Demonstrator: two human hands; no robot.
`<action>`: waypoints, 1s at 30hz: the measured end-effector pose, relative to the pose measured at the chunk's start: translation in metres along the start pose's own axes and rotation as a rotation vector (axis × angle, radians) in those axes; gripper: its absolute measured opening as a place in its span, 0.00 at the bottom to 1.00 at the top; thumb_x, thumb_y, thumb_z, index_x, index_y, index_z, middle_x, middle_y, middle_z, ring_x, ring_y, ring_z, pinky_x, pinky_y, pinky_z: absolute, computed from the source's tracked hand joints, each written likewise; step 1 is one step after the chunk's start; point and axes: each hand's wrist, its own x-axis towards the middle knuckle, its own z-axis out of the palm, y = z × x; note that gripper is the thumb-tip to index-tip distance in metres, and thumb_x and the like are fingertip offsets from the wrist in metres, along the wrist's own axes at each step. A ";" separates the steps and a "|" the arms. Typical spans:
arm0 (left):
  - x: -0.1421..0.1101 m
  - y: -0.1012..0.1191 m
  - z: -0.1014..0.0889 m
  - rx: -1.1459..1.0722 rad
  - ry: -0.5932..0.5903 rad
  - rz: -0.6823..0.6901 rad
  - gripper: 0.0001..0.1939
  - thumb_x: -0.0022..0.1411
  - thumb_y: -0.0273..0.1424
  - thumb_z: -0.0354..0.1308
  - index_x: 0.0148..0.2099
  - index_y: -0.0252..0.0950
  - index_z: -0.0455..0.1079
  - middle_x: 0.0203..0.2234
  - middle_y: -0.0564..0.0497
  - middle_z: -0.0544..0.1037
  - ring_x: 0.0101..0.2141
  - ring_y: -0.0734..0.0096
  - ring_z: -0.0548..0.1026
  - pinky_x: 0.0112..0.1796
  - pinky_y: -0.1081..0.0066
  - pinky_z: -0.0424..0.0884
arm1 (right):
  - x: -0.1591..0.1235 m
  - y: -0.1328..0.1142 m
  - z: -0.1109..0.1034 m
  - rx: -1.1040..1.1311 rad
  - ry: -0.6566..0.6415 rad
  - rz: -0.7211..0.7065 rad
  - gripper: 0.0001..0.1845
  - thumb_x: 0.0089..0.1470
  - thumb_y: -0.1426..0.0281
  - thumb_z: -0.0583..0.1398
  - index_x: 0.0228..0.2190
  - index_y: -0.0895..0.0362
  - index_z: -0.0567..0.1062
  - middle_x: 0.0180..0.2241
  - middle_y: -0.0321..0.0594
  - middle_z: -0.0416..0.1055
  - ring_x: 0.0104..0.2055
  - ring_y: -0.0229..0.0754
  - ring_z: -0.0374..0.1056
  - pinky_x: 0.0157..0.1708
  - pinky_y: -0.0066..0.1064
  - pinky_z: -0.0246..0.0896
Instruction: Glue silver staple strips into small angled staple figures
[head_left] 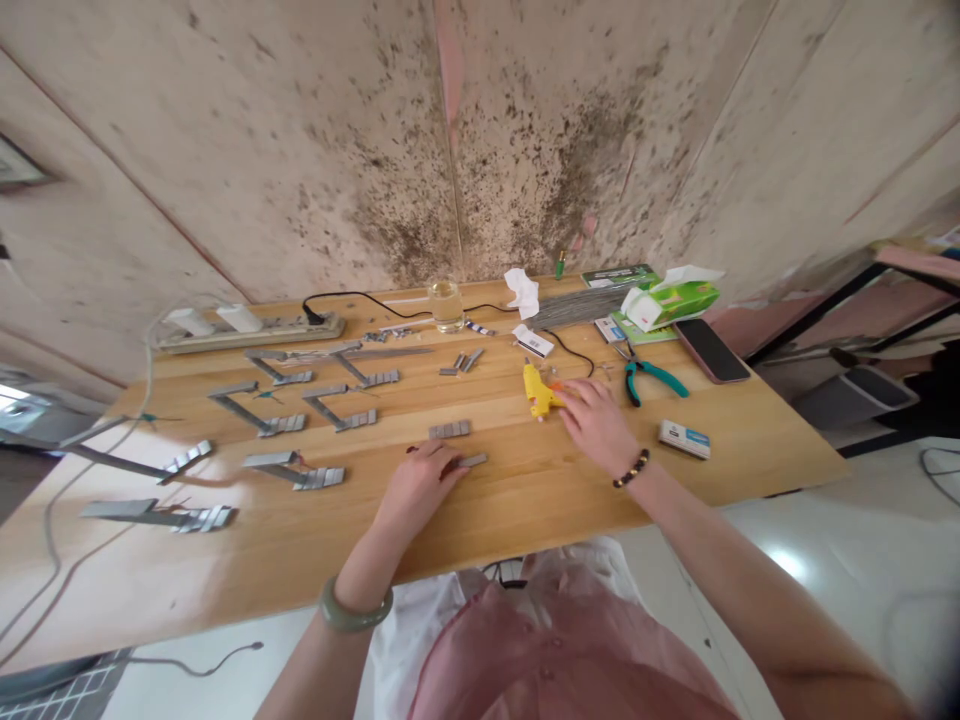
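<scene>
My right hand (598, 425) is at the orange trigger end of a yellow hot glue gun (537, 390), fingers closed on it. The gun lies on the wooden table with its nozzle pointing away from me. My left hand (426, 482) rests low over the table, pinching a short grey strip (474, 461); part of the strip is hidden under the fingers. Just beyond that hand lies a flat row of joined grey blocks (449, 429). Farther off are a few loose grey pieces (471, 360).
Several bent grey strip assemblies (281, 425) stand on the left. A power strip (251, 335), a glass of liquid (447, 305) and a bundle of grey strips (577, 304) line the wall side. Teal pliers (656, 377), a small box (685, 439), a phone (712, 350) and tissues (671, 300) lie right.
</scene>
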 end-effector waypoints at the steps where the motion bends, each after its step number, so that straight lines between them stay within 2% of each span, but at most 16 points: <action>1: 0.002 -0.003 -0.001 -0.015 0.011 0.017 0.08 0.62 0.35 0.56 0.37 0.37 0.73 0.31 0.49 0.76 0.33 0.67 0.74 0.35 0.68 0.70 | 0.000 -0.010 0.001 0.056 0.014 -0.060 0.16 0.59 0.74 0.53 0.48 0.56 0.73 0.49 0.49 0.68 0.53 0.51 0.59 0.52 0.49 0.56; 4: 0.011 -0.017 -0.006 -0.060 0.084 0.046 0.11 0.61 0.39 0.57 0.40 0.37 0.73 0.32 0.48 0.76 0.34 0.67 0.74 0.36 0.68 0.70 | 0.000 -0.039 0.007 0.195 -0.052 -0.253 0.14 0.59 0.75 0.55 0.46 0.57 0.73 0.45 0.47 0.69 0.49 0.47 0.62 0.51 0.44 0.60; 7: 0.026 -0.034 -0.011 -0.052 0.162 0.029 0.12 0.62 0.38 0.56 0.38 0.36 0.74 0.31 0.47 0.76 0.32 0.67 0.74 0.35 0.68 0.70 | 0.008 -0.062 0.016 0.215 -0.188 -0.345 0.13 0.58 0.74 0.57 0.45 0.59 0.72 0.43 0.46 0.70 0.46 0.44 0.66 0.48 0.39 0.63; 9: 0.037 -0.043 -0.013 -0.020 0.133 0.046 0.11 0.60 0.38 0.58 0.40 0.37 0.74 0.33 0.46 0.76 0.36 0.64 0.74 0.39 0.65 0.70 | 0.017 -0.073 0.021 0.203 -0.281 -0.373 0.13 0.57 0.71 0.60 0.44 0.59 0.73 0.42 0.45 0.70 0.44 0.44 0.67 0.46 0.37 0.64; 12: 0.049 -0.051 -0.014 0.066 0.014 0.038 0.11 0.56 0.36 0.62 0.41 0.39 0.75 0.35 0.47 0.77 0.37 0.62 0.74 0.41 0.65 0.70 | 0.034 -0.082 0.024 0.214 -0.389 -0.394 0.19 0.51 0.64 0.65 0.43 0.61 0.73 0.40 0.46 0.70 0.43 0.45 0.68 0.43 0.36 0.65; 15: 0.052 -0.053 -0.011 0.087 -0.063 0.052 0.09 0.54 0.34 0.63 0.38 0.39 0.75 0.32 0.48 0.77 0.35 0.64 0.74 0.38 0.67 0.69 | 0.047 -0.086 0.026 0.237 -0.452 -0.386 0.28 0.45 0.57 0.68 0.42 0.63 0.73 0.39 0.48 0.70 0.41 0.48 0.69 0.42 0.37 0.66; 18: 0.050 -0.051 -0.008 0.031 -0.064 0.045 0.06 0.56 0.32 0.62 0.37 0.38 0.75 0.31 0.48 0.77 0.35 0.65 0.73 0.37 0.67 0.68 | 0.053 -0.086 0.030 0.260 -0.495 -0.359 0.32 0.40 0.55 0.70 0.42 0.64 0.73 0.40 0.49 0.69 0.41 0.49 0.69 0.42 0.38 0.66; 24: 0.047 -0.045 -0.009 -0.023 -0.060 0.023 0.05 0.55 0.28 0.63 0.37 0.36 0.75 0.30 0.48 0.76 0.34 0.65 0.73 0.38 0.67 0.68 | 0.050 -0.082 0.040 0.370 -0.479 -0.290 0.31 0.40 0.54 0.69 0.42 0.60 0.72 0.41 0.45 0.69 0.41 0.47 0.69 0.43 0.37 0.66; 30: 0.047 -0.039 -0.010 -0.015 -0.076 0.009 0.04 0.56 0.27 0.61 0.37 0.36 0.74 0.31 0.48 0.75 0.35 0.65 0.72 0.38 0.67 0.67 | 0.046 -0.078 0.040 0.436 -0.499 -0.242 0.31 0.43 0.53 0.68 0.44 0.58 0.71 0.42 0.44 0.69 0.44 0.47 0.68 0.44 0.36 0.64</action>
